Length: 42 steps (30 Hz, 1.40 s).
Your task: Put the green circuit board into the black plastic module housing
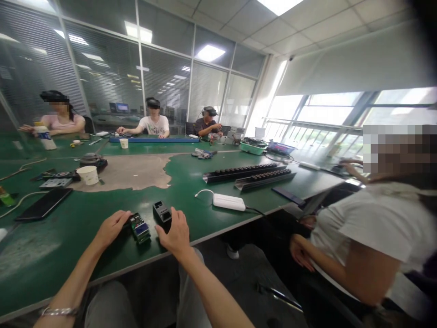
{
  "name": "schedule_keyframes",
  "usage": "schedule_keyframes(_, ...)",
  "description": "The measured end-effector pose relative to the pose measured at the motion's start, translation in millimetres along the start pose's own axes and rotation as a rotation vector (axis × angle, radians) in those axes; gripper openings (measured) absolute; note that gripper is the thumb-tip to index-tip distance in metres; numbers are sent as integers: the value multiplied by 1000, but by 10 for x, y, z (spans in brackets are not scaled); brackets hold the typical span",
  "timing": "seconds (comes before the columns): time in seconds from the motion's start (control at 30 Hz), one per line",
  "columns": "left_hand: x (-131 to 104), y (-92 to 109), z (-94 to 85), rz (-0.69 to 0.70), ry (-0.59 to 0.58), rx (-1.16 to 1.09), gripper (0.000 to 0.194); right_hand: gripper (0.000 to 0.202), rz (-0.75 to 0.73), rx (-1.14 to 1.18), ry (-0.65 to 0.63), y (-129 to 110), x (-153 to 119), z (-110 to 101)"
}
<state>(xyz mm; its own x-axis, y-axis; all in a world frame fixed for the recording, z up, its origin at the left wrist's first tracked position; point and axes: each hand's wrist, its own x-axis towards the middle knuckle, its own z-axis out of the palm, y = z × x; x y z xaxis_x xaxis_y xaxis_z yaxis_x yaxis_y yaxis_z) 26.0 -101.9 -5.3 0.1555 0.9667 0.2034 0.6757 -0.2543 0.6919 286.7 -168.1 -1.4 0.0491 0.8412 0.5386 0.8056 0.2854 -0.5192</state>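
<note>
A green circuit board with a small blue display (141,231) lies near the front edge of the table. My left hand (112,228) rests at its left, fingers stretched out, the tips close to the board's upper corner; whether they touch it I cannot tell. Just right of the board sits a small dark grey housing (161,211) with cut-outs in its top. My right hand (176,231) is beside the near end of this housing, thumb and fingers spread apart. The fingers partly hide the housing's right side.
A white power adapter (228,202) with cables lies to the right, below two black rails (262,177). A paper cup (88,175) and a black phone (44,204) are at the left. A person (362,228) sits close on my right; several others sit across the green table (191,196).
</note>
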Motion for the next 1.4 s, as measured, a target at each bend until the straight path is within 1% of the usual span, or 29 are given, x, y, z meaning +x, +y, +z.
schedule_keyframes(0.13,6,5,-15,-6,15,-30,63,56,28,11,7,38,6,-4)
schedule_keyframes(0.23,4,23,-25,-1,27,-49,63,46,30,23,-2,65,9,6)
schedule_keyframes(0.43,-13,58,-34,6,24,-67,58,42,39,88,64,91,19,9)
schedule_keyframes(0.53,-33,96,-43,23,28,-80,57,35,31,160,84,99,37,-21)
schedule_keyframes(0.6,-47,128,-48,39,29,-103,55,32,22,201,92,95,49,-49)
schedule_keyframes(0.67,-55,153,-48,36,57,-118,55,28,36,247,73,69,58,-83)
schedule_keyframes(0.73,-56,161,-43,32,80,-133,56,27,75,330,54,8,62,-117)
schedule_keyframes(0.83,-52,146,-29,-1,101,-168,58,29,147,478,24,-162,56,-165)
schedule_keyframes(0.93,-49,127,-21,-46,113,-207,59,31,134,549,-18,-392,53,-197)
schedule_keyframes(1.03,-42,117,-17,-60,120,-250,61,28,71,476,-32,-595,65,-195)
schedule_keyframes(1.13,-26,94,-4,-73,136,-323,65,28,35,364,-41,-718,77,-151)
schedule_keyframes(1.27,-11,45,10,-80,139,-374,69,31,42,266,-65,-798,62,-54)
schedule_keyframes(1.4,-10,5,9,-43,112,-345,68,33,76,166,-96,-841,3,28)
